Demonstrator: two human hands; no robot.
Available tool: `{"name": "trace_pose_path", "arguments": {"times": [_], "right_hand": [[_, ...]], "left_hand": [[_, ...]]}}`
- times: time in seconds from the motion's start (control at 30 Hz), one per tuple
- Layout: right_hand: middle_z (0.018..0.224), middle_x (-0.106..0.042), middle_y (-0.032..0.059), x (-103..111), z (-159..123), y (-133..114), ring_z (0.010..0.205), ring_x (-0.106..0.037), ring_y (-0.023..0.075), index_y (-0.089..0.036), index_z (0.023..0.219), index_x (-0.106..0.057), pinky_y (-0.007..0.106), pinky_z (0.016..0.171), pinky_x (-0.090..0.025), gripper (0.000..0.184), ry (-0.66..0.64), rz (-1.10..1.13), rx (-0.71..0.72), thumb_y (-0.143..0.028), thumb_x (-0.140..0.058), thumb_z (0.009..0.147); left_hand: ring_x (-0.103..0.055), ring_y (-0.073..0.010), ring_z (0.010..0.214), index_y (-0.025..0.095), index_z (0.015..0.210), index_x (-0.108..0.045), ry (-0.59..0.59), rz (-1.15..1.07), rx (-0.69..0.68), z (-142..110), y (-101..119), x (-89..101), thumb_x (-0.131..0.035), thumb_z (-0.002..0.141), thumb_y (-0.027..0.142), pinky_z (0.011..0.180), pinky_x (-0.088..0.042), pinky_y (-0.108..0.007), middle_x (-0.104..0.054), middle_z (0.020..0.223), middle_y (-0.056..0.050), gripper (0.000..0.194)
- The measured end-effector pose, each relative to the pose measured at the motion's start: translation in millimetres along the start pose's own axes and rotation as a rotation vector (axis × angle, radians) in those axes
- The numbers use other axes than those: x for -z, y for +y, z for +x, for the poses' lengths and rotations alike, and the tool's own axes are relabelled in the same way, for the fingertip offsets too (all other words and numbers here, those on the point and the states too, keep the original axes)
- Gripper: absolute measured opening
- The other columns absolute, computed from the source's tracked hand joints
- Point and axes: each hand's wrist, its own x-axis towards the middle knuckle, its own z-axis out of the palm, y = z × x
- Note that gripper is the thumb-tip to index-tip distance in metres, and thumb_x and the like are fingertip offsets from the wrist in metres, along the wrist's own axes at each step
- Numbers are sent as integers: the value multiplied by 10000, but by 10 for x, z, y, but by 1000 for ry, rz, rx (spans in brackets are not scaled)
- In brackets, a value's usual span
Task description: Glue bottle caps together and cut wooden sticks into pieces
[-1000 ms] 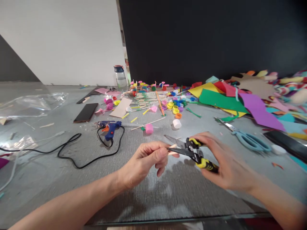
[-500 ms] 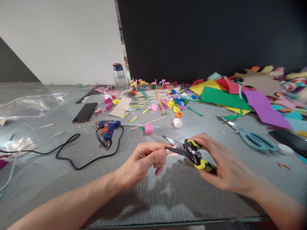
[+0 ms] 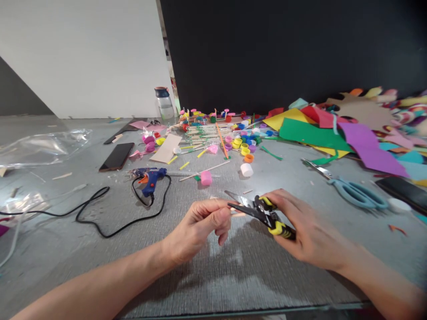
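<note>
My left hand (image 3: 203,224) is closed, thumb and forefinger pinching a thin wooden stick (image 3: 238,215) whose pale end pokes out to the right. Wrapped round the black and yellow handles of a pair of shears (image 3: 279,229) is my right hand (image 3: 310,231). The shears' two blades are spread apart and point left, the nearer one reaching the left fingertips and crossing in front of the stick. Beyond the blades, a small cut bit of stick (image 3: 247,191) lies on the grey table (image 3: 200,289).
A blue glue gun (image 3: 151,180) with a black cord lies left, near a phone (image 3: 116,156). Pink (image 3: 206,178) and white caps (image 3: 247,170) sit ahead. Blue-handled scissors (image 3: 358,193) and coloured sheets (image 3: 313,134) lie right; a water bottle (image 3: 164,106) stands at the back.
My right hand and the shears have shifted slightly left. The blades stay spread at the stick, and my left hand keeps its pinch in nearly the same place.
</note>
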Motion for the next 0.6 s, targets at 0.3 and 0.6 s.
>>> {"name": "trace_pose_path", "arguments": {"times": [0.3,0.6], "right_hand": [[1235,-574,172,14,10,-69,1133,-589,331,-205,1333,-371,472,904,-536,602,-8,14,-11,-153,-592,775],[1128,-615,151,-1,-25,-15,1022,-636,312,-213,1265,-414,424,805,-567,466,38,-56,3,-177,-576,829]], "left_hand": [[-383,-78,543,223,1036,-782,-4,-19,0,-1,12,-13,-637,946,379,527,-453,-196,-382,601,51,231],[-377,-73,534,199,1003,-794,20,3,26,-5,2,-20,-675,914,419,522,-453,-198,-397,586,49,266]]}}
